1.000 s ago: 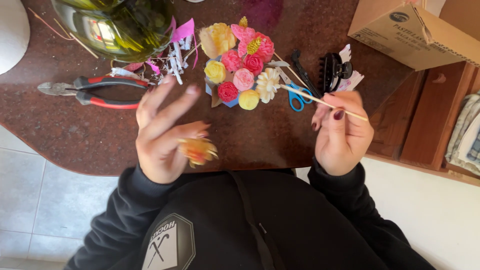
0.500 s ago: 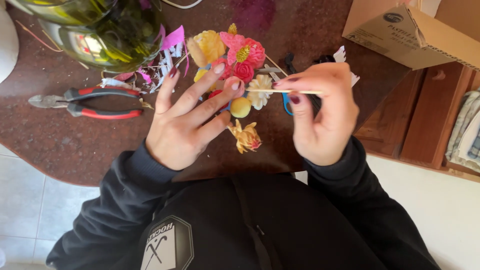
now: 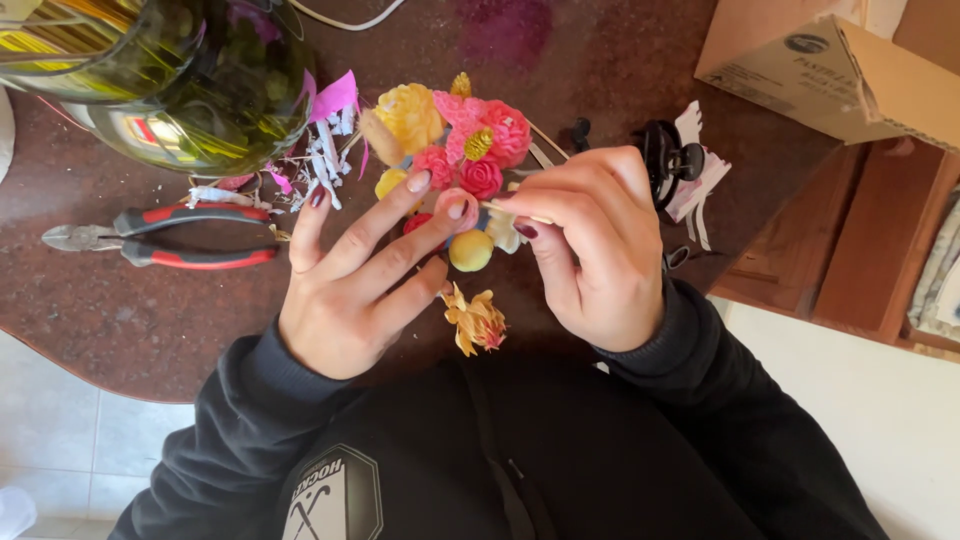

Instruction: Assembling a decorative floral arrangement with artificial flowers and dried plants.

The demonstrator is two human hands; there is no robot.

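1. We work over a dark reddish-brown speckled table (image 3: 120, 320) with a rounded edge; pale floor tiles (image 3: 60, 450) show below it, and a wooden cabinet (image 3: 860, 260) stands to our right.
2. Our left hand (image 3: 345, 290) is spread, fingers fanned out, pinching one small orange-yellow dried flower (image 3: 477, 322) low between thumb and fingers.
3. Our right hand (image 3: 590, 250) is curled tight around one thin wooden stick (image 3: 515, 212), whose tip meets the left fingertips.
4. Just beyond both hands lies one cluster of small pink, red and yellow paper flowers (image 3: 455, 150); we cannot count them exactly.
5. One pair of red-and-black pliers (image 3: 160, 238) lies to the left, well apart from the hands.
6. One green glass jar (image 3: 170, 80) stands at top left, with paper scraps (image 3: 315, 160) beside it.
7. One cardboard box (image 3: 830, 70) sits at top right; one black hair clip (image 3: 668, 155) lies near the right hand.
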